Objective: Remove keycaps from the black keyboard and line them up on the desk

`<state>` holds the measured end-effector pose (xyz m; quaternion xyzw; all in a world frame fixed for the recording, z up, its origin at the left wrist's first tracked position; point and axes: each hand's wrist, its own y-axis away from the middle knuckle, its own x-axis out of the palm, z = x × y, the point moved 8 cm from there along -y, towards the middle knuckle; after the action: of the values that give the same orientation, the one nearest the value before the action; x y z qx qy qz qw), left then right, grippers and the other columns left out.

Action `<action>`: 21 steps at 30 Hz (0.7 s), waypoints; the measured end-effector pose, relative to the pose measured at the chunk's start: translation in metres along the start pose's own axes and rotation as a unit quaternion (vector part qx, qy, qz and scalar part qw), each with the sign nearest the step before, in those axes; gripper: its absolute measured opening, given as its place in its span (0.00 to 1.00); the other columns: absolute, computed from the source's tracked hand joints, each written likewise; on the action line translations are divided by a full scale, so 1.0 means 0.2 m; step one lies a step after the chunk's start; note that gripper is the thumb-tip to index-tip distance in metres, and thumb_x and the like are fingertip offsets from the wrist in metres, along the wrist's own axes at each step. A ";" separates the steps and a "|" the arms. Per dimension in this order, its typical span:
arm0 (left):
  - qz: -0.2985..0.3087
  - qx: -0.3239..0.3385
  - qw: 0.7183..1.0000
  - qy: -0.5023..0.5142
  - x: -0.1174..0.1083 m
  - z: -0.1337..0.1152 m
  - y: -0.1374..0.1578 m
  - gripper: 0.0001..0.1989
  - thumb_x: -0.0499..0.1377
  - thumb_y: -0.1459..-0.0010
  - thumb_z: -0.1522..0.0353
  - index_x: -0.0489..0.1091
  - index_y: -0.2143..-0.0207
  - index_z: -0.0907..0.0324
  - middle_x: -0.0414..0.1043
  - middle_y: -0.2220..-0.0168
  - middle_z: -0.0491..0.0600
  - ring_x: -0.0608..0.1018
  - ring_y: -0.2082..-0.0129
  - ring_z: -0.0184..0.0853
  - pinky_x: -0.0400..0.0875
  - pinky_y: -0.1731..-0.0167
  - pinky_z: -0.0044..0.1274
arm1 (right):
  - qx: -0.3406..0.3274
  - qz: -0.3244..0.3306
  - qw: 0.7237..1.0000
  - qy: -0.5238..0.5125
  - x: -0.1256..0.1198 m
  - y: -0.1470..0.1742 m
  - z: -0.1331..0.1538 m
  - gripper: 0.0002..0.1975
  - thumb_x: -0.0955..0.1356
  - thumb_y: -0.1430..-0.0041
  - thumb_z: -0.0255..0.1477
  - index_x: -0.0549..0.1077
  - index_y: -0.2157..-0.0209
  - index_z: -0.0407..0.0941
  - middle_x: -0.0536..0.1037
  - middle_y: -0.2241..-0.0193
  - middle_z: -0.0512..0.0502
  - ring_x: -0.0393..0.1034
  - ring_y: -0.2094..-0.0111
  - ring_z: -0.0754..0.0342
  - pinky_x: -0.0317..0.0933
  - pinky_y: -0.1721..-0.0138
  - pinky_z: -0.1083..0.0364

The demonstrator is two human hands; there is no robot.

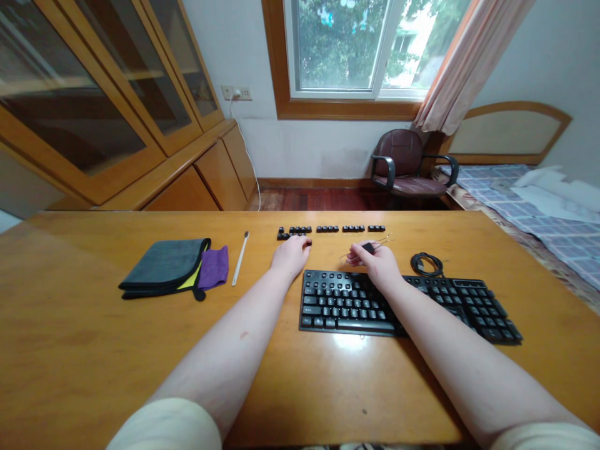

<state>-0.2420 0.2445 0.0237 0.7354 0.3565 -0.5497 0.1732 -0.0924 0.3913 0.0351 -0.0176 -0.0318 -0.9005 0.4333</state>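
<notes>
See a wide wooden desk (365, 387) across the lower view. Beyond it, note a glass-doored cabinet (154, 145) at left, a window (337, 50), a bed (497, 190) with checked sheet at right, and a maroon chair (400, 153). On the desk, find a black keyboard (349, 304) lying flat right of centre, partly hidden under the right forearm (462, 350). Well to its left, a folded grey cloth (164, 265). Next down in size, right hand (379, 261) at the keyboard's back edge, left hand (289, 256) just past its back left corner. Smaller: purple cloth (214, 267) against the grey one's right side, toothbrush (240, 259) between purple cloth and left hand, cable (427, 274) coiled just behind the keyboard. In the right hand, see thumb and fingers clamped on a black tool (369, 248) with thin wires sticking out both ends. Smallest, note black keycaps (327, 229) in short rows beyond the keyboard, near the desk's far edge. Find left fingers curled close together at the leftmost group; cannot tell whether pinched on a keycap there.
</notes>
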 end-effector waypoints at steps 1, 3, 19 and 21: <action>-0.001 0.000 1.000 -0.001 0.00 0.00 0.00 0.14 0.51 0.42 0.64 0.69 0.55 0.52 0.71 0.55 0.48 0.74 0.58 0.37 0.68 0.58 0.26 | 0.000 0.000 1.000 0.001 0.00 0.00 0.00 0.21 0.73 0.62 0.45 0.71 0.78 0.41 0.76 0.81 0.46 0.71 0.80 0.55 0.68 0.74 0.55; -0.004 0.000 1.000 -0.002 0.00 0.00 0.00 0.15 0.51 0.42 0.64 0.69 0.53 0.52 0.71 0.54 0.48 0.74 0.58 0.37 0.68 0.58 0.26 | 0.001 0.001 1.000 0.002 0.00 0.00 0.00 0.21 0.73 0.62 0.45 0.71 0.78 0.41 0.76 0.81 0.46 0.71 0.80 0.55 0.68 0.74 0.55; 0.024 -0.011 0.999 -0.031 0.01 0.00 0.01 0.21 0.49 0.42 0.62 0.63 0.46 0.50 0.73 0.55 0.50 0.76 0.60 0.39 0.69 0.61 0.28 | -0.008 0.003 1.000 0.008 0.00 0.00 0.01 0.21 0.73 0.61 0.45 0.71 0.78 0.41 0.75 0.81 0.46 0.70 0.81 0.56 0.68 0.75 0.56; 0.030 -0.012 0.999 -0.032 0.01 0.00 0.01 0.21 0.49 0.41 0.62 0.62 0.45 0.49 0.73 0.55 0.50 0.75 0.60 0.40 0.69 0.60 0.28 | -0.009 0.002 1.000 0.008 0.00 0.01 0.01 0.21 0.73 0.61 0.45 0.71 0.78 0.41 0.75 0.81 0.46 0.70 0.81 0.56 0.67 0.75 0.56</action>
<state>-0.2395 0.2440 0.0220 0.7255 0.3346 -0.5637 0.2096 -0.0917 0.3906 0.0372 -0.0143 -0.0206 -0.8999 0.4355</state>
